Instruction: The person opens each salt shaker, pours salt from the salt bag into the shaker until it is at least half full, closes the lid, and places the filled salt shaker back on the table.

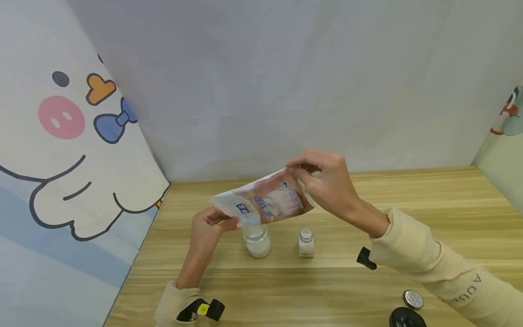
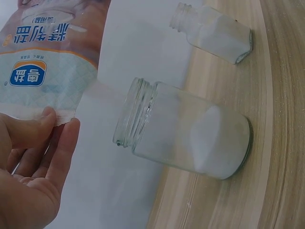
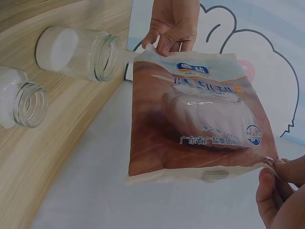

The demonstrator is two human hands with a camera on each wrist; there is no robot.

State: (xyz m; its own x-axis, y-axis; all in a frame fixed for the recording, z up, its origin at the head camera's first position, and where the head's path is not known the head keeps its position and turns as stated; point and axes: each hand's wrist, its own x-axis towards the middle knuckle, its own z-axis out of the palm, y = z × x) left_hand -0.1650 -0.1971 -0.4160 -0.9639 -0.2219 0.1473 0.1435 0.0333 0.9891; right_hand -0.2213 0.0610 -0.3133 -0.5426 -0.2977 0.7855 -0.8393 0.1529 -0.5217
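Observation:
A printed salt bag [image 1: 273, 202] is held tilted over the table, its pale end lower, at the left. My left hand [image 1: 206, 234] pinches a corner of that pale end between thumb and fingers. At the raised brown end, my right hand [image 1: 328, 184] pinches the opposite corner. Below the pale end stands a wide glass jar [image 2: 190, 129], uncovered and partly filled with white salt. A faint whitish streak runs from the bag's edge to the jar's mouth in both wrist views. To its right is a smaller uncovered glass bottle [image 1: 306, 243], also holding white salt.
A perforated metal cap [image 1: 413, 299] and a black round lid [image 1: 406, 318] lie at the front right of the wooden table [image 1: 261, 290], near my right sleeve. A grey cloth [image 1: 310, 91] hangs behind the table, and a cartoon-printed sheet [image 1: 24, 150] borders its left side.

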